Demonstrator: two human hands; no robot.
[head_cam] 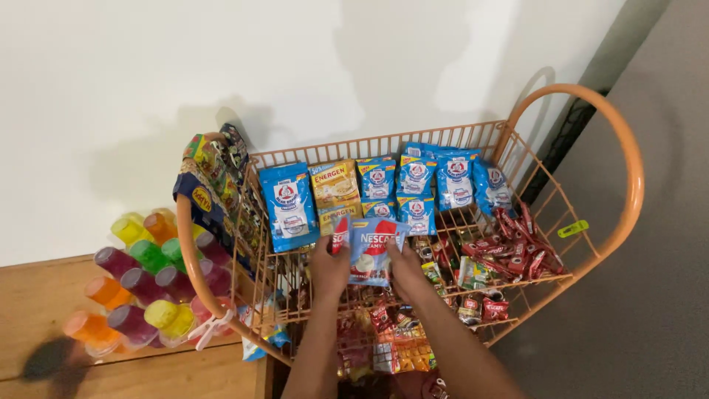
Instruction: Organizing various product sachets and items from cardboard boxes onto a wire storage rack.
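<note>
Both the left hand (329, 267) and right hand (408, 270) pinch a blue-and-red sachet strip (369, 250) by its sides, holding it flat above the orange wire rack (473, 137), just before the blue packets (289, 207)

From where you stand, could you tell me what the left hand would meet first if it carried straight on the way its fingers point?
The left hand points up-frame toward the rack's back. Beyond the blue-and-red sachet it grips, it would probably meet the yellow packets first, though depth is unclear.
</note>
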